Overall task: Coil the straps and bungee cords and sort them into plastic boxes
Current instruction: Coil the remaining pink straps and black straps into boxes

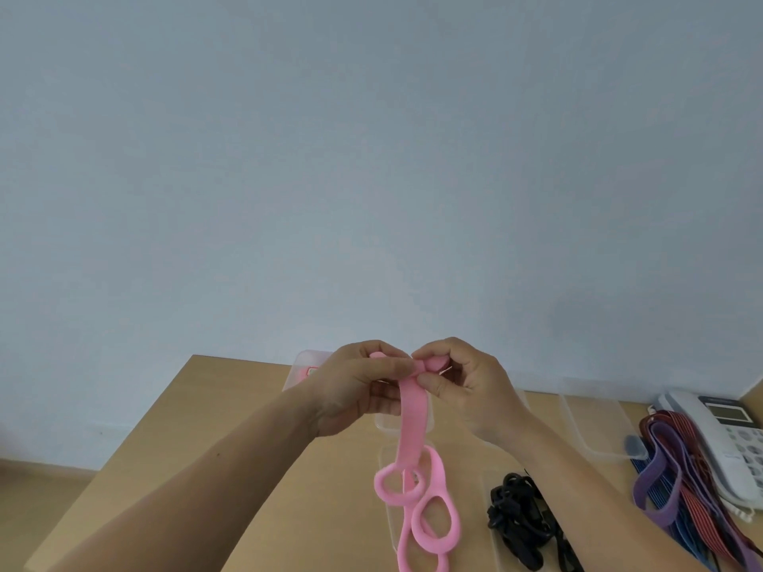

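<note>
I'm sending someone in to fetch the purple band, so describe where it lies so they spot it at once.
Start at the wooden table and go to its right end, where a white desk phone sits. Just left of the phone lies a heap of flat bands. The purple band is the broad plain loop on the heap's left side; its neighbours are red ones and blue ones.

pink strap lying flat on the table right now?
No: both hands, left hand and right hand, hold the pink strap up, its looped end dangling.
</note>
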A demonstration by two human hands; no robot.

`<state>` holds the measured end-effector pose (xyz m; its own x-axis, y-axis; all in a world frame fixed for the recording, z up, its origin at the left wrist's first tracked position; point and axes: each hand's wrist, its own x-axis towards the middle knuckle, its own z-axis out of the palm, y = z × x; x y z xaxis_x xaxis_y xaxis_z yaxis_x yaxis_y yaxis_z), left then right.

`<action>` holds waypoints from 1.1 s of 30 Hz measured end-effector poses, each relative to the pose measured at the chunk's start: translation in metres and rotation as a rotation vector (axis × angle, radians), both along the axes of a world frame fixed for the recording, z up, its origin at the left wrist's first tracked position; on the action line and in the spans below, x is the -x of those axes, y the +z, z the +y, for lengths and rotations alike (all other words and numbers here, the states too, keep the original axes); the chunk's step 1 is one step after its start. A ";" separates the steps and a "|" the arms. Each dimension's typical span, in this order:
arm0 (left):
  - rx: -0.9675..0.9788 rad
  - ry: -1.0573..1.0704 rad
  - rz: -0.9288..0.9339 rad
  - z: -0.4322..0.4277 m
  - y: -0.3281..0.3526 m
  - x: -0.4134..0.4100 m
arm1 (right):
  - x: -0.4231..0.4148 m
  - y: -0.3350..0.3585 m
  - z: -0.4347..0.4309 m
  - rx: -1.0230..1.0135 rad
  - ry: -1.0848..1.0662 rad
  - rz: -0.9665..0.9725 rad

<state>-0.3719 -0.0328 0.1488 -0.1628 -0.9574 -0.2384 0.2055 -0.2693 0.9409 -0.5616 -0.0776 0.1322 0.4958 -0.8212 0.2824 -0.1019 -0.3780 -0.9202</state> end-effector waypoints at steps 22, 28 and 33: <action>0.102 0.004 -0.241 -0.002 -0.008 -0.009 | -0.009 -0.002 -0.011 -0.164 0.033 0.002; 0.065 -0.043 -0.140 -0.002 -0.003 -0.007 | -0.009 -0.003 -0.009 -0.047 0.011 0.030; 0.019 -0.027 -0.110 -0.004 -0.003 -0.006 | -0.010 -0.005 -0.007 0.035 -0.022 0.083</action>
<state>-0.3655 -0.0366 0.1461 -0.1627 -0.9575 -0.2382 0.0933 -0.2552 0.9624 -0.5515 -0.0851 0.1274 0.5008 -0.8223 0.2702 -0.1855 -0.4069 -0.8945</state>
